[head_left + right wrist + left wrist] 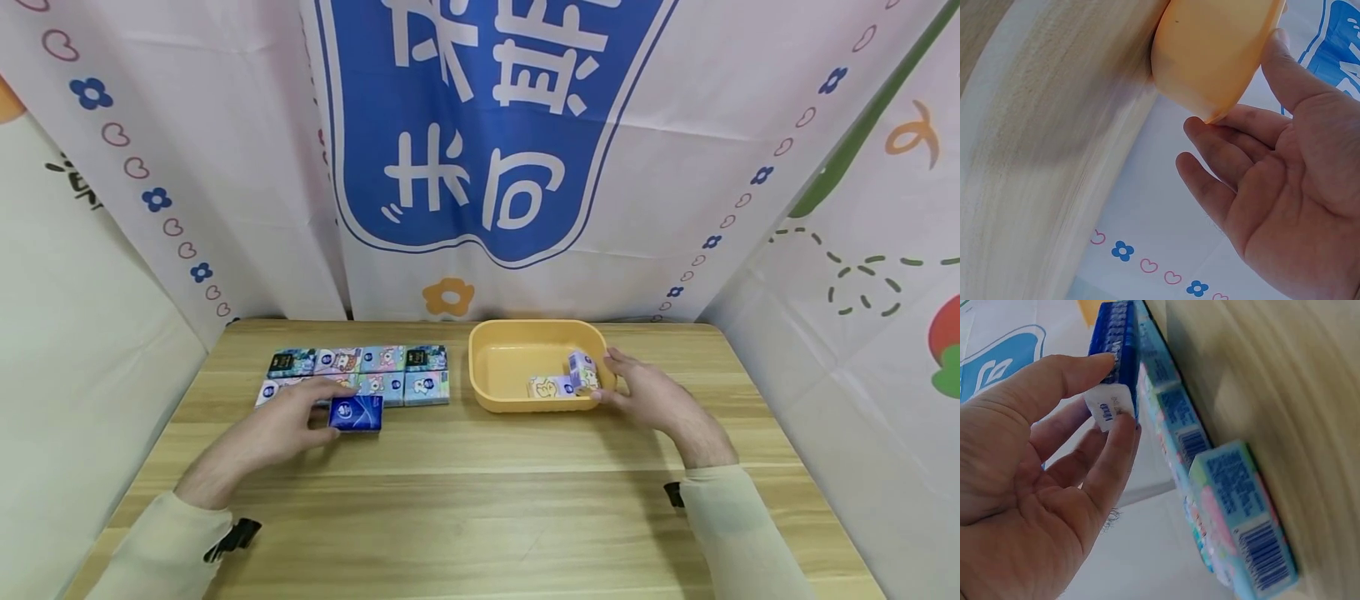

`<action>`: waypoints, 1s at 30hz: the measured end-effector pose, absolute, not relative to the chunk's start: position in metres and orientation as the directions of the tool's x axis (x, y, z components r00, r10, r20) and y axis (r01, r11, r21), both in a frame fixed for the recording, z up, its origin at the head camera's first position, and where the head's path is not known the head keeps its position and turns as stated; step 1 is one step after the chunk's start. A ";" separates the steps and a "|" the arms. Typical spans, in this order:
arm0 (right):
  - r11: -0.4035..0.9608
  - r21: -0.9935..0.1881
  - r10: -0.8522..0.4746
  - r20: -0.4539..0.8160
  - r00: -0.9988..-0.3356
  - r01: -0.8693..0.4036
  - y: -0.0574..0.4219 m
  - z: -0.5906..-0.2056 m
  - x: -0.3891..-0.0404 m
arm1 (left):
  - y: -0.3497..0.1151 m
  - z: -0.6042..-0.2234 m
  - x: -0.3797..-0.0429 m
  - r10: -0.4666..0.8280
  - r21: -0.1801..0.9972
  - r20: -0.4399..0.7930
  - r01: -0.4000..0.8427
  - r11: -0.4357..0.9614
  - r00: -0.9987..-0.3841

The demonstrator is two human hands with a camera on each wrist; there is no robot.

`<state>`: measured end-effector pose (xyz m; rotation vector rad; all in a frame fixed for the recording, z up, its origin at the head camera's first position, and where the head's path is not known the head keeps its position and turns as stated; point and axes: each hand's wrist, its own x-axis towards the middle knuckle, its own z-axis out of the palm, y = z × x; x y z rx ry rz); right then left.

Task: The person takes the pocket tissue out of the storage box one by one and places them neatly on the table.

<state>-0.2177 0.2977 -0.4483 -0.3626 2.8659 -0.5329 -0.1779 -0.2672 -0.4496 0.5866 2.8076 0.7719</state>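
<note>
My left hand (281, 421) pinches a dark blue tissue pack (356, 414) between thumb and fingers, just in front of two rows of small tissue packs (426, 389). In the left wrist view, the thumb presses one side of the blue pack (1116, 344), and a white flap shows at its end. At the right end of a yellow plastic tub (525, 406), my right hand (652, 396) grips the rim with thumb and fingers. Inside the tub, a purple-white pack (582, 372) leans beside a pack with a yellow cartoon (549, 387) lying flat.
The pack rows and the tub stand near the back edge of a wooden table (480, 517). Behind them hangs a white printed curtain (390, 283) with a large blue sign. White cloth also covers both sides.
</note>
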 end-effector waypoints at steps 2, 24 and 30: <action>0.904 -0.377 -0.274 -0.153 -0.949 -0.200 0.298 -0.449 -0.218 | -0.270 -0.447 -0.178 0.430 0.504 -0.062 0.343 0.793 -0.901; 0.904 -0.373 -0.279 -0.150 -0.948 -0.207 0.297 -0.448 -0.218 | -0.302 -0.450 -0.180 0.437 0.452 -0.137 0.336 0.826 -0.889; 0.906 -0.373 -0.274 -0.157 -0.949 -0.199 0.297 -0.447 -0.217 | -0.304 -0.451 -0.180 0.436 0.436 -0.118 0.348 0.830 -0.892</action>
